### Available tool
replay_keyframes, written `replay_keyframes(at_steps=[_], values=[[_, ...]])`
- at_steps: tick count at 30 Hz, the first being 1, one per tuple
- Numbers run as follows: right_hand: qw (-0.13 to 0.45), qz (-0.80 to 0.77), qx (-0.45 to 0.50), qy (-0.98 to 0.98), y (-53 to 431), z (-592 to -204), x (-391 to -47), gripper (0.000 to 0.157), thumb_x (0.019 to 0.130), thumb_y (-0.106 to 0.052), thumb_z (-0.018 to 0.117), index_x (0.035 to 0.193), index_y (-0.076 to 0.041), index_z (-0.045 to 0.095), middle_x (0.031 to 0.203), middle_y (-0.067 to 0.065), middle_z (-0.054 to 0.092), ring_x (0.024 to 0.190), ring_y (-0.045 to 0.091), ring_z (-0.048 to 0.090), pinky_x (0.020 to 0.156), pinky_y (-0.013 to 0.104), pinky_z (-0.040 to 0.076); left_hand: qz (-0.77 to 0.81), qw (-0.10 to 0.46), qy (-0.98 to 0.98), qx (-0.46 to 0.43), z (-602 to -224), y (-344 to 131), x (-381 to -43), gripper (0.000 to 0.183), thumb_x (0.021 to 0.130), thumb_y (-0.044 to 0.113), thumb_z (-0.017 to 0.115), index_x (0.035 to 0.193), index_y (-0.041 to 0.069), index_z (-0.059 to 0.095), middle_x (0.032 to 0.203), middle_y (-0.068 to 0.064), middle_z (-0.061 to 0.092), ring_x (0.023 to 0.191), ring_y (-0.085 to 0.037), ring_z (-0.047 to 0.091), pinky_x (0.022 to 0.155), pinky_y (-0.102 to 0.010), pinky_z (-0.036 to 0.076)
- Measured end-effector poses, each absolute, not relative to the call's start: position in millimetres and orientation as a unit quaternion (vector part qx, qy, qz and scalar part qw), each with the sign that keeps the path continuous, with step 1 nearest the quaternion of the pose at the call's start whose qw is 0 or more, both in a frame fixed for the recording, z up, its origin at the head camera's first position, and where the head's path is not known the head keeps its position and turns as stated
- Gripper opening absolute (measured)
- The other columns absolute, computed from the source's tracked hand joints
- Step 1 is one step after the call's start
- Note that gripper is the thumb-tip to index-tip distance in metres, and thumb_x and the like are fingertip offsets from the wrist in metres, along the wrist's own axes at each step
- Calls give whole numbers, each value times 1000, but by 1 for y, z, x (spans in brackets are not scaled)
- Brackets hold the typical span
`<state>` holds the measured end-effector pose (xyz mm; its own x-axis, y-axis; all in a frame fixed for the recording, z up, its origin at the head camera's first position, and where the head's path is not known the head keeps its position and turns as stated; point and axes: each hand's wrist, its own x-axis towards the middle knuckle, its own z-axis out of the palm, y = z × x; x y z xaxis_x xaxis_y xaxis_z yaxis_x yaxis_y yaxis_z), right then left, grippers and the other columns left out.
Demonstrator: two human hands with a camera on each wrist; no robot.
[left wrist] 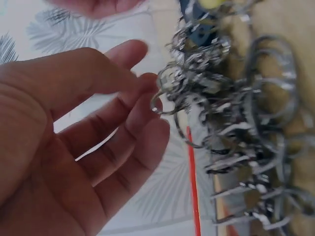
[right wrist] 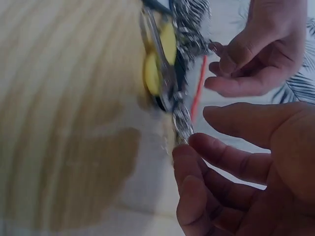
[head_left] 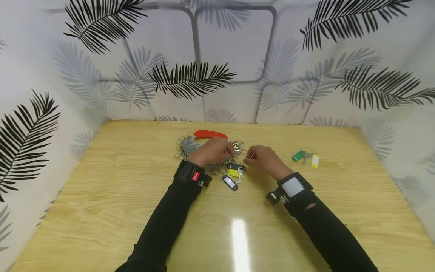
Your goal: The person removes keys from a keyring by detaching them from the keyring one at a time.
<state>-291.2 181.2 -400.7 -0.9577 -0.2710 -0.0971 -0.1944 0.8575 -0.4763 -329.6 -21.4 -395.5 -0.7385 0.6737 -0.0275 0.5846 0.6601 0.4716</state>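
Observation:
My left hand is over a heap of metal key rings in the middle of the table; its thumb and forefinger pinch a small key ring at the heap's edge. To the right, my right hand hovers with fingers loosely bent and thumb apart from them. Nothing shows in its grasp; other metal rings lie close past its fingertips. In front of the heap are a yellow key tag, a silver key and a black key tag with a white label.
Behind the heap lies a curved red piece, beside a grey flat piece. Farther right are a green key tag, a key and a yellow key tag. Leaf-patterned cloth hangs behind the wooden table.

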Motion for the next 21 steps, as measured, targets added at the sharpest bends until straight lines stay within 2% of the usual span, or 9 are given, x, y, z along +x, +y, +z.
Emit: replay_keyframes(at_steps=[2, 5, 8, 11, 13, 16, 21], values=[[91, -241, -119, 959, 173, -404, -294, 19, 91, -23, 65, 93, -4, 69, 87, 8, 66, 73, 20, 56, 62, 29, 44, 190, 111, 906, 361, -396, -20, -328, 31, 90, -4, 56, 100, 15, 78, 102, 4, 72, 94, -12, 63, 75, -25, 50], [107, -245, -118, 956, 164, -410, -298, 17, 91, -19, 65, 91, -3, 69, 84, 7, 64, 71, 19, 54, 59, 27, 42, 166, 123, 905, 371, -397, -19, -326, 37, 88, -8, 52, 100, 15, 79, 100, 4, 73, 87, -11, 61, 67, -20, 44], [119, -255, -116, 953, 160, -413, -302, 12, 90, -14, 64, 86, -4, 69, 77, 6, 64, 67, 17, 54, 57, 25, 41, 162, 125, 904, 376, -398, -21, -323, 41, 87, -12, 49, 91, 15, 81, 94, 4, 74, 78, -11, 55, 61, -21, 36], [119, -252, -117, 953, 160, -414, -304, 10, 88, -10, 63, 81, -5, 68, 73, 5, 63, 64, 17, 54, 55, 24, 41, 174, 131, 899, 379, -399, -24, -321, 45, 86, -15, 47, 82, 15, 80, 90, 5, 73, 77, -10, 54, 60, -22, 35], [116, -250, -110, 955, 160, -413, -304, 10, 88, -10, 62, 82, -5, 67, 74, 5, 62, 65, 17, 55, 55, 24, 41, 180, 136, 896, 383, -399, -27, -320, 46, 85, -17, 46, 79, 14, 80, 88, 4, 73, 78, -11, 56, 61, -23, 35], [98, -258, -110, 955, 162, -410, -303, 11, 90, -12, 61, 86, -4, 66, 80, 7, 63, 70, 19, 56, 60, 27, 43, 182, 136, 897, 378, -399, -30, -320, 43, 86, -15, 48, 79, 13, 80, 86, 3, 73, 80, -13, 62, 64, -23, 43], [82, -332, -110, 933, 162, -409, -301, 11, 93, -12, 59, 94, -2, 64, 88, 9, 62, 80, 20, 55, 67, 28, 44, 193, 131, 904, 359, -403, -37, -322, 38, 89, -10, 48, 83, 10, 80, 87, -1, 73, 80, -15, 63, 66, -26, 45]])
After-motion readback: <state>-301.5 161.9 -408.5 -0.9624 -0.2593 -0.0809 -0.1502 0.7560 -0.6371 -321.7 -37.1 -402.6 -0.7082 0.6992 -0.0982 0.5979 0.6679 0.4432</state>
